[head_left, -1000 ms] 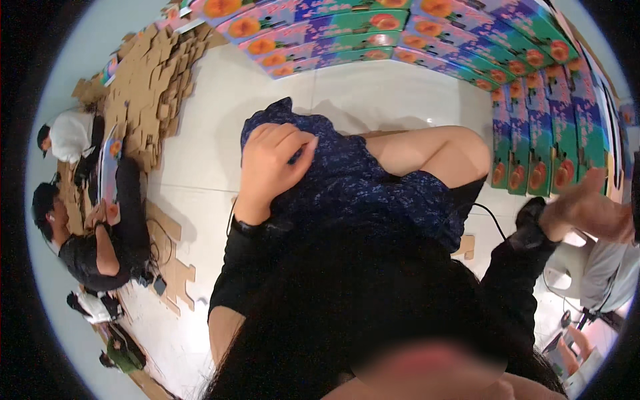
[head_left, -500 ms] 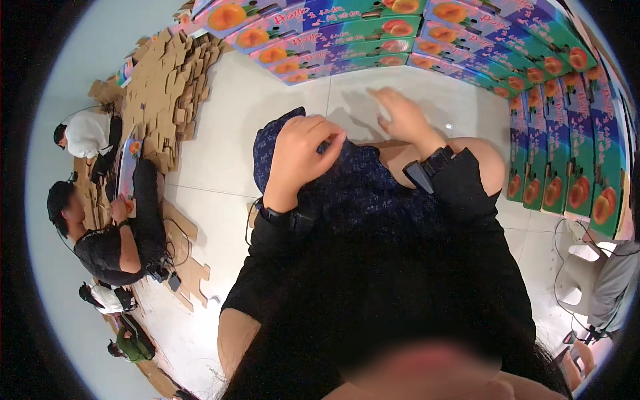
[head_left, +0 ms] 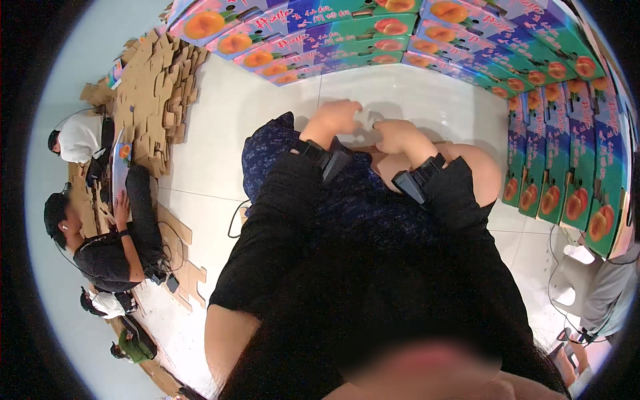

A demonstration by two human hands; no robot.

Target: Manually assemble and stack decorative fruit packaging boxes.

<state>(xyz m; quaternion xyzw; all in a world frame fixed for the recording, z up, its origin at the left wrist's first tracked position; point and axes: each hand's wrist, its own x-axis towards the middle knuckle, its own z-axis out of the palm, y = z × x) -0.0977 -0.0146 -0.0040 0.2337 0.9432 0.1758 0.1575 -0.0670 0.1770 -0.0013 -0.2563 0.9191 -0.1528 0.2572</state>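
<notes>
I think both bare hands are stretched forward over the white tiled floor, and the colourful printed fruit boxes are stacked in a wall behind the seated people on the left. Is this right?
Not quite. The head view shows the left hand and right hand over the white tiled floor, but behind the seated people lie flat brown cardboard pieces. The colourful printed fruit boxes are stacked along the top and right.

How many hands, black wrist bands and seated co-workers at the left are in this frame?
Person's own bare hands: 2, left hand and right hand, both low over the white tiled floor.
Black wrist bands: 2, left one, right one.
Seated co-workers at the left: 2.
Total: 6.
</notes>
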